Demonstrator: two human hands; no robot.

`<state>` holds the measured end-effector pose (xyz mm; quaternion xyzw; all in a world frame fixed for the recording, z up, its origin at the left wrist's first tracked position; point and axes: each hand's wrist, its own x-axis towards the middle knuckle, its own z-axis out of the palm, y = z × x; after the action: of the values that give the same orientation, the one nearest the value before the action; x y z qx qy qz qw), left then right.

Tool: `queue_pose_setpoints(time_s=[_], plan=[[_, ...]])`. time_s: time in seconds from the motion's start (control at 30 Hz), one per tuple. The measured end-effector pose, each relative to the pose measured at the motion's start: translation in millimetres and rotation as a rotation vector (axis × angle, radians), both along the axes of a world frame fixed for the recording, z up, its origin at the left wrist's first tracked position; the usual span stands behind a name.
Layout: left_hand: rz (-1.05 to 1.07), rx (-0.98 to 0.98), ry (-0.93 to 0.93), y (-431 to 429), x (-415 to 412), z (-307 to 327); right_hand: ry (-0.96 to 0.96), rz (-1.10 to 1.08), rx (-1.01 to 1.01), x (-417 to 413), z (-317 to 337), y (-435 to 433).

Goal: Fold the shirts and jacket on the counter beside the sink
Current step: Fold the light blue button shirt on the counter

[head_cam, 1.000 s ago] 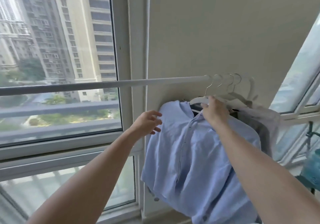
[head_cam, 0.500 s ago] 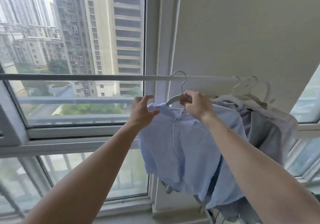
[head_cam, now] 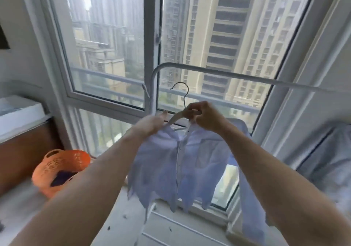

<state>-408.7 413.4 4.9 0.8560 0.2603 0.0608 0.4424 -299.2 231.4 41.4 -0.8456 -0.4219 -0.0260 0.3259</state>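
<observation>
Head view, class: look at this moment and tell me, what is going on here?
A person holds a light blue shirt on a white hanger in front of a window. The right hand grips the hanger just below its hook, which is free of the white rail. The left hand is at the shirt's shoulder; its grip is too blurred to judge. The shirt is not yet folded. An orange basket sits lower left.

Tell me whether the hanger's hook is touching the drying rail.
Apart. The head view shows the hook below the rail, with window glass visible between them; the right hand holds the hanger clear.
</observation>
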Motion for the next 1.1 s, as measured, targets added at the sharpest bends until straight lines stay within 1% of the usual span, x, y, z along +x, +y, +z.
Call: queue_pose_setpoints(time_s=[0.03,0.1,0.27,0.37,0.4,0.47,0.57,0.63,0.7,0.77,0.9,1.03,1.1], plan=[[-0.027,-0.043,0.028,14.2,-18.1,-1.6,0.009,0.033,0.001,-8.0,-2.7,18.4],[0.006,-0.169,0.072,56.9,-69.6,-6.4,0.012,0.157,-0.006,-34.1,-7.9,78.3],[0.349,-0.287,0.205,168.4,-171.0,-26.5,-0.053,0.405,-0.068,-109.0,-21.9,216.3],[0.427,-0.408,0.319,230.5,-230.4,-49.0,-0.072,0.553,-0.098,-152.6,-32.0,289.4],[0.443,-0.408,0.314,248.2,-247.1,-56.1,-0.092,0.602,-0.109,-165.4,-36.1,311.7],[0.507,-0.386,0.173,285.2,-275.6,-67.1,-0.123,0.690,-0.097,-187.5,-45.8,359.8],[0.682,-0.283,-0.144,341.5,-308.9,-72.0,-0.140,0.738,-0.079,-213.7,-57.9,440.0],[0.805,-0.250,-0.378,388.3,-327.2,-69.8,-0.114,0.753,-0.111,-225.2,-65.3,501.4],[0.911,-0.195,-0.527,428.7,-342.9,-60.6,-0.070,0.754,-0.137,-231.8,-70.5,554.9],[0.976,-0.125,-0.590,471.1,-359.8,-50.7,-0.029,0.759,-0.147,-239.5,-73.5,608.0],[1.005,-0.005,-0.633,549.2,-403.2,-39.5,0.076,0.861,-0.122,-267.1,-72.1,706.8],[1.107,0.026,-0.731,614.3,-454.2,-38.3,0.246,0.906,-0.018,-294.9,-75.0,780.2],[1.150,0.027,-0.726,650.5,-477.4,-44.6,0.361,0.943,0.016,-305.8,-79.5,816.3]])
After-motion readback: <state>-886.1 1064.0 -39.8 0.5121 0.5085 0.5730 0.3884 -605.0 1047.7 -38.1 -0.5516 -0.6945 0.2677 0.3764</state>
